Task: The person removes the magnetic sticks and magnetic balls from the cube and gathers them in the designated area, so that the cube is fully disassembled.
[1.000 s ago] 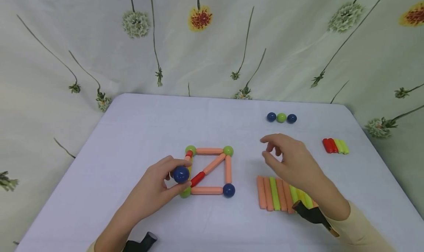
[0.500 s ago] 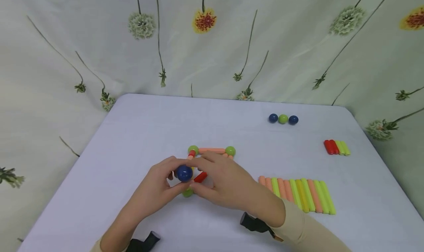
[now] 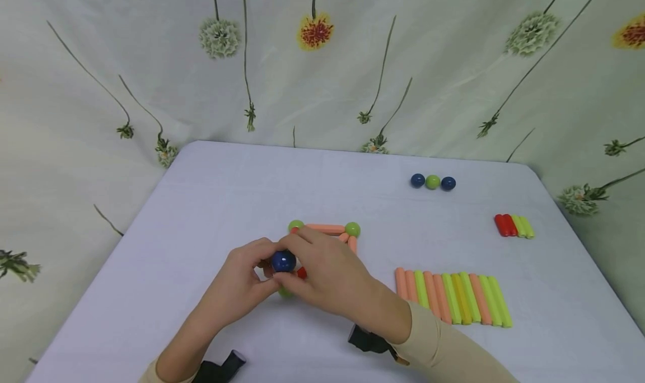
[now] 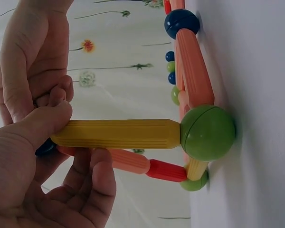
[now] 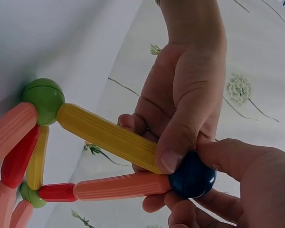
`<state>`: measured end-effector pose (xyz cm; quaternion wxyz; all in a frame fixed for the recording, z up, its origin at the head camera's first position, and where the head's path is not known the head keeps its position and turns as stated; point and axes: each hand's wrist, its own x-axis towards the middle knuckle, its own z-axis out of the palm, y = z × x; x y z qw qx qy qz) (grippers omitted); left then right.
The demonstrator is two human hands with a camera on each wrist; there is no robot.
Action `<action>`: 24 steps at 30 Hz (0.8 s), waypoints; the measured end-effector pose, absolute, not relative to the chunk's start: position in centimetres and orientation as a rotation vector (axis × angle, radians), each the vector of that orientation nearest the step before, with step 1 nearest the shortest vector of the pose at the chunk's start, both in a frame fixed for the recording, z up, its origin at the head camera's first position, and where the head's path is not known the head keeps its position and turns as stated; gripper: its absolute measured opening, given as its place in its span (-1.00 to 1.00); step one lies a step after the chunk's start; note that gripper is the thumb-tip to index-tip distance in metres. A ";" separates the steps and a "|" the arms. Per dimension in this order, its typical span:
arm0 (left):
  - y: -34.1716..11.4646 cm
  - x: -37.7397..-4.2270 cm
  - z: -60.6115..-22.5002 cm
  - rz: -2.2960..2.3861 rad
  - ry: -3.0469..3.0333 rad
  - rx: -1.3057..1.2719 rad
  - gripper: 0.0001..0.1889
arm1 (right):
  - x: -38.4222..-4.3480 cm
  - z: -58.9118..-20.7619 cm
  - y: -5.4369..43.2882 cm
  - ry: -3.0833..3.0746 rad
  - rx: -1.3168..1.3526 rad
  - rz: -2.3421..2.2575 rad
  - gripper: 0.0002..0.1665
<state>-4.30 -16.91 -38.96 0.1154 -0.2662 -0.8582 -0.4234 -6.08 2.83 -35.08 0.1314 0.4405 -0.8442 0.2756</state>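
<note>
A blue ball [image 3: 284, 261] is held above the table between my two hands. My left hand [image 3: 242, 285] grips it where a yellow magnetic rod [image 5: 109, 135] and a salmon rod [image 5: 123, 186] meet it, thumb across the yellow rod's end. My right hand [image 3: 327, 276] pinches the ball from the other side with thumb and fingers. The yellow rod leans down to a green ball [image 4: 207, 133]. The salmon rod continues through a short red rod [image 5: 57, 192] to another green ball [image 5: 32, 195]. Below the hands, the square base of rods and balls is partly hidden.
To the right lies a row of salmon, green and yellow rods [image 3: 461, 299]. Short red and green rods [image 3: 514, 226] lie farther back. Two loose blue balls flank a green ball [image 3: 433, 182] near the table's far edge. A flowered cloth [image 3: 322, 92] hangs behind the table.
My right hand has come left from above the row of rods to the blue ball and now pinches it. The left hand has kept its hold.
</note>
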 end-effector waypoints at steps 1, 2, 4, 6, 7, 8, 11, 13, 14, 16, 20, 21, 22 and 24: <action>-16.9 -4.3 -39.0 -1.246 -2.520 -0.773 -0.64 | -6.1 -35.1 2.9 -2.458 1.281 0.819 -0.61; -16.9 -4.3 -39.0 -1.255 -2.525 -0.765 -0.61 | -6.1 -35.1 2.9 -2.469 1.281 0.844 -0.61; -16.9 -4.4 -39.0 -1.272 -2.523 -0.764 -0.56 | -6.1 -35.0 3.0 -2.501 1.279 0.923 -0.62; -16.9 -4.3 -39.0 -1.283 -2.517 -0.761 -0.54 | -6.3 -35.0 3.1 -2.522 1.270 1.053 -0.67; -17.0 -4.3 -38.9 -1.289 -2.515 -0.759 -0.56 | -6.4 -35.0 3.1 -2.531 1.263 1.136 -0.70; -17.0 -4.3 -38.9 -1.294 -2.510 -0.760 -0.58 | -6.5 -34.8 3.1 -2.535 1.254 1.212 -0.73; -16.9 -4.3 -38.8 -1.294 -2.502 -0.771 -0.66 | -6.8 -34.3 3.4 -2.515 1.220 1.387 -0.77; -16.8 -4.3 -38.7 -1.296 -2.508 -0.777 -0.69 | -6.9 -33.9 3.8 -2.508 1.193 1.440 -0.75; -16.8 -4.3 -38.7 -1.294 -2.511 -0.783 -0.70 | -7.0 -33.7 3.9 -2.500 1.183 1.438 -0.72; -16.7 -4.3 -38.7 -1.302 -2.529 -0.773 -0.71 | -7.2 -33.6 4.4 -2.491 1.164 1.448 -0.69; -16.7 -4.2 -38.7 -1.312 -2.574 -0.729 -0.59 | -7.6 -33.8 5.6 -2.478 1.127 1.443 -0.65; -16.6 -4.2 -38.6 -1.312 -2.583 -0.720 -0.54 | -7.7 -33.9 5.9 -2.480 1.116 1.439 -0.64; -16.6 -4.2 -38.6 -1.307 -2.589 -0.714 -0.50 | -7.8 -33.9 6.3 -2.482 1.102 1.429 -0.63; -16.6 -4.2 -38.6 -1.298 -2.600 -0.704 -0.45 | -7.9 -34.0 7.0 -2.488 1.073 1.411 -0.61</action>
